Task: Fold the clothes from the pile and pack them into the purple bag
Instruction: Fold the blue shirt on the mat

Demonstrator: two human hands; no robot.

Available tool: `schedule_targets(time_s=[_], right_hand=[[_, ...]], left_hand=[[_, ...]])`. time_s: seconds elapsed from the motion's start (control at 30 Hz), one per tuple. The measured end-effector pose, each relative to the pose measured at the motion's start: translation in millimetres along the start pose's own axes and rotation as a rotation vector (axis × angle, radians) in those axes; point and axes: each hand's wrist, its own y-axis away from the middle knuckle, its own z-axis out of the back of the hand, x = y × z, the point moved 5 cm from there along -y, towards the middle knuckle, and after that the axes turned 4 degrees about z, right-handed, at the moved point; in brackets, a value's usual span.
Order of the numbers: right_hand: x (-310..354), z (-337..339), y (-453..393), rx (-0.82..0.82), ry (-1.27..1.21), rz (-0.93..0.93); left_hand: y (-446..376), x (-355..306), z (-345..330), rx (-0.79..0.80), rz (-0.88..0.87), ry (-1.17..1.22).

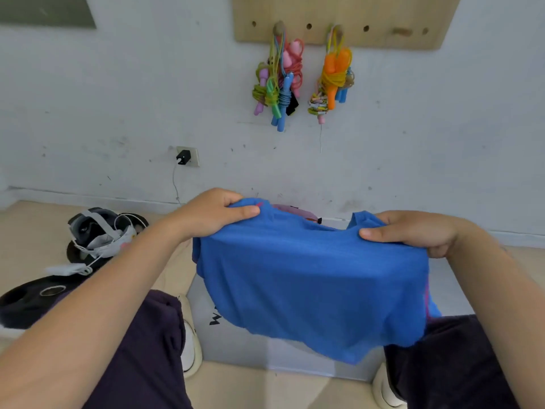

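White wall behind, with jump ropes [278,81] hanging on a wooden pegboard [383,22]. You hold the blue shirt [312,278] in the air between your hands: your left hand [212,214] pinches one shoulder, your right hand [413,231] grips the other, fingers curled on the cloth, and it hangs over a white mat [236,335]

The scene is evenly and brightly lit by soft, diffuse light; no glare is seen. Only faint shadows are cast, under the blue shirt [309,278] at lower centre. Straight lines are bent towards the frame edges by wide-angle distortion. Slight softness is noted throughout, strongest at the corners.
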Motion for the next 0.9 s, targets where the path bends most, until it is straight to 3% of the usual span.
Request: schedule_targets(time_s=[0.2,0.33,0.47,0.57,0.67,0.77,0.9], right_hand=[[70,35,18,-0.188,0.124,0.140],[57,61,-20,-0.350,0.205,0.081],[-33,74,-112,-0.412,0.313,-0.082],[-139,58,-188,-0.367,0.443,-0.213],[-248,35,-241,-0.323,0.422,-0.308],[-325,20,-278,-0.310,0.416,-0.374],[-379,15,-309,-0.310,0.463,-0.409]], left_hand=[[-3,-65,63,-0.132,-0.120,0.033],[-55,-40,51,-0.196,-0.058,0.023],[-125,65,-30,-0.096,0.144,-0.090],[-152,172,-121,0.075,0.317,-0.140],[-155,263,-200,0.165,0.469,-0.096],[-158,322,-252,0.209,0.521,-0.134],[-169,364,-287,0.237,0.529,-0.212]])
